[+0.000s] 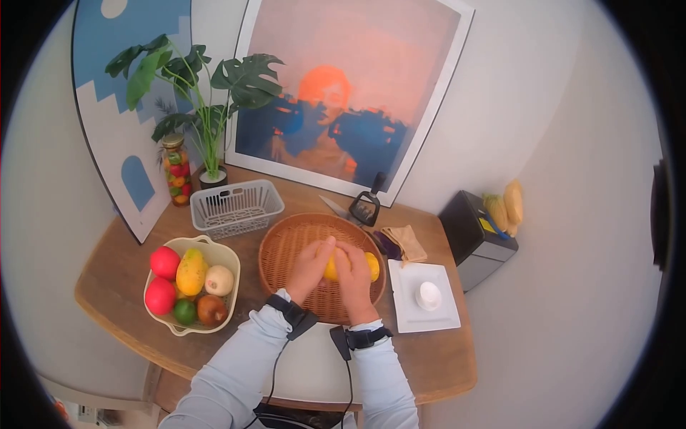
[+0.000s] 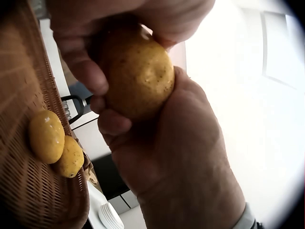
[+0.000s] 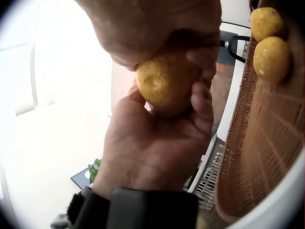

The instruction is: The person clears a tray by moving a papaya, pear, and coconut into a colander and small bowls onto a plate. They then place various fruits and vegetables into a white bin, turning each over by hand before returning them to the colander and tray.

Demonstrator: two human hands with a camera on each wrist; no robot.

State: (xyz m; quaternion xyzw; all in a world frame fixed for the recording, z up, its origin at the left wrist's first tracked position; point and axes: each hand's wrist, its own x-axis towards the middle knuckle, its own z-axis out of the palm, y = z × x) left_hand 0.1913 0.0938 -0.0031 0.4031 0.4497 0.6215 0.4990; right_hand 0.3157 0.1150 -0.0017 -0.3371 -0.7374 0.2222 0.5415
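Both hands hold one yellow, speckled potato (image 2: 143, 74) above a round wicker basket (image 1: 325, 306). The left hand (image 1: 309, 269) and right hand (image 1: 354, 279) curl round it from opposite sides, hiding much of it in the head view. A small dimple shows on its skin in both wrist views. Inside the basket, on the right, lie two more yellow potatoes, a nearer potato (image 2: 46, 137) and another potato (image 2: 71, 158) against it. In the right wrist view the left hand (image 3: 147, 143) cups the held potato from below.
To the left, a cream colander (image 1: 234, 259) holds several fruits and vegetables. Behind stand a grey plastic basket (image 1: 236, 207), a jar (image 1: 176, 171) and a potted plant (image 1: 207, 136). At the right is a white square plate (image 1: 446, 318) with a white round piece (image 1: 428, 295); a white board (image 1: 314, 372) lies in front.
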